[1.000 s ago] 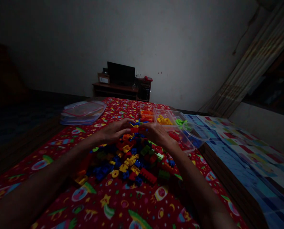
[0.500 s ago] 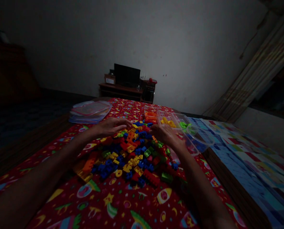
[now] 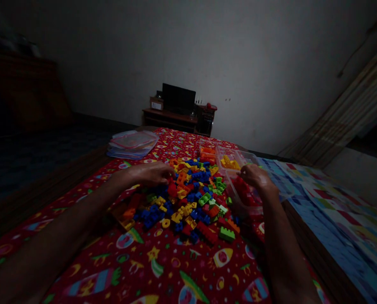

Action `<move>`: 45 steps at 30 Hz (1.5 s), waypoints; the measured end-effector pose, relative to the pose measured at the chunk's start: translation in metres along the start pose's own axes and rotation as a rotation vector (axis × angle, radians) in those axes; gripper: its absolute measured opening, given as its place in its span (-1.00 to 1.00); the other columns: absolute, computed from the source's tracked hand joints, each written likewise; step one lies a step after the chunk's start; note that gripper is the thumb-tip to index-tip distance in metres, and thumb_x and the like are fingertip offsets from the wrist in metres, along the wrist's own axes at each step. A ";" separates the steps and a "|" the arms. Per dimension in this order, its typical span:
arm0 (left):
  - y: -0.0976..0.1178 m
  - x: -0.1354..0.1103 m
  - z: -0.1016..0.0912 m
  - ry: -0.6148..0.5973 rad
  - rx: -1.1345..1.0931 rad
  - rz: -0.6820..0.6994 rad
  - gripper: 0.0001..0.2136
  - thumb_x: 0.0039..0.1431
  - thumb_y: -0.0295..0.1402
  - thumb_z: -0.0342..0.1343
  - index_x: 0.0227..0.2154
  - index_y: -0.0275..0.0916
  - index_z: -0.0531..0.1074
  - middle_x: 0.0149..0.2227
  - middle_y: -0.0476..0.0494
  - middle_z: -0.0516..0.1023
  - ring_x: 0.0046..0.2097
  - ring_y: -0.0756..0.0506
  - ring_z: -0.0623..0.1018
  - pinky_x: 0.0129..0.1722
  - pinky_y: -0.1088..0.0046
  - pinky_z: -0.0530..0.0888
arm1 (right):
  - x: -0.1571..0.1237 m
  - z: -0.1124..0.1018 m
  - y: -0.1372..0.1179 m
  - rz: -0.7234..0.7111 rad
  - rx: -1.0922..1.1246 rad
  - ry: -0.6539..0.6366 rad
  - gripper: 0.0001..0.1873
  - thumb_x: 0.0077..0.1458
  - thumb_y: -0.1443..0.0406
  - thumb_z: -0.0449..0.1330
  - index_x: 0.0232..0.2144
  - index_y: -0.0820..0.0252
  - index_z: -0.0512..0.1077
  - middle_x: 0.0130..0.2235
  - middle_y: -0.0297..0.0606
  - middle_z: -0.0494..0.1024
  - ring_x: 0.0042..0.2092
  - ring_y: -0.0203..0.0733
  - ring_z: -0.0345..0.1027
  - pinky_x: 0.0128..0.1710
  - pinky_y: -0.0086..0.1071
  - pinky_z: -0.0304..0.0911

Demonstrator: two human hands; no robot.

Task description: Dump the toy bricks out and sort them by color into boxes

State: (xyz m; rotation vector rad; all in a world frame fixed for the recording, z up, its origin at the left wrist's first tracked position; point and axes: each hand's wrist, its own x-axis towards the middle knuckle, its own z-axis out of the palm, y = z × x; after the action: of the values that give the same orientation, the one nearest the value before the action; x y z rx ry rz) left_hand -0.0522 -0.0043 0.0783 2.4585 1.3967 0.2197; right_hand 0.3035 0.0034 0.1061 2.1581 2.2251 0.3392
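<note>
A heap of toy building bricks (image 3: pixel 185 209) in red, blue, yellow, green and orange lies on the red patterned cloth. At its left far side is my left hand (image 3: pixel 155 173), fingers curled and closed on a red building brick (image 3: pixel 172 189). My right hand (image 3: pixel 255 175) hovers over the rim of a clear plastic box (image 3: pixel 252 210) holding red bricks (image 3: pixel 244 191). Its fingers are pinched together; what they hold, if anything, is hidden. Beyond that hand, another clear box contains yellow bricks (image 3: pixel 229 162), and orange bricks (image 3: pixel 208 154) sit in one farther left.
Several stacked clear lids (image 3: pixel 133 143) lie at the cloth's far left. A blue patchwork bedspread (image 3: pixel 321 211) spreads to the right, past a dark wooden edge (image 3: pixel 315 249). A desk with a monitor (image 3: pixel 178 98) stands against the back wall.
My right hand has moved right, from the far side of the heap to the box of red bricks. My left hand has closed its fingers at the heap. The view has shifted slightly.
</note>
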 end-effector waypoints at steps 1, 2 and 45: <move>0.001 -0.001 -0.003 -0.011 0.020 0.018 -0.73 0.02 -0.31 0.13 -0.19 -0.16 0.55 -0.26 -0.06 0.62 -0.21 -0.14 0.55 -0.23 0.47 0.45 | 0.000 0.000 -0.003 -0.033 0.020 0.037 -0.70 0.23 0.21 0.07 -0.12 0.20 0.52 -0.13 -0.05 0.57 -0.17 -0.14 0.43 -0.33 -0.40 0.15; 0.002 -0.002 -0.006 -0.020 0.037 0.036 -0.72 0.06 -0.33 0.09 -0.15 -0.18 0.53 -0.25 -0.07 0.62 -0.21 -0.12 0.55 -0.24 0.49 0.44 | 0.000 0.000 -0.009 -0.079 0.048 0.076 -0.69 0.24 0.22 0.05 -0.12 0.21 0.51 -0.13 -0.05 0.57 -0.19 -0.15 0.43 -0.34 -0.41 0.14; -0.039 0.009 -0.007 0.114 0.055 -0.044 -0.54 0.24 -0.15 -0.10 0.09 -0.27 0.41 0.02 -0.23 0.56 -0.02 -0.18 0.54 -0.05 0.41 0.42 | 0.004 0.017 -0.036 -0.163 0.239 0.324 -0.65 0.25 0.09 0.02 -0.27 0.20 0.47 -0.35 -0.14 0.55 -0.34 -0.19 0.36 -0.38 -0.40 0.08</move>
State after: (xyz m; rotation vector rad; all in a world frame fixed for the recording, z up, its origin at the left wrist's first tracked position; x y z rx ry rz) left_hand -0.0812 0.0239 0.0720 2.4919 1.5212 0.3196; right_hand 0.2711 0.0090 0.0837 2.1382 2.7266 0.4677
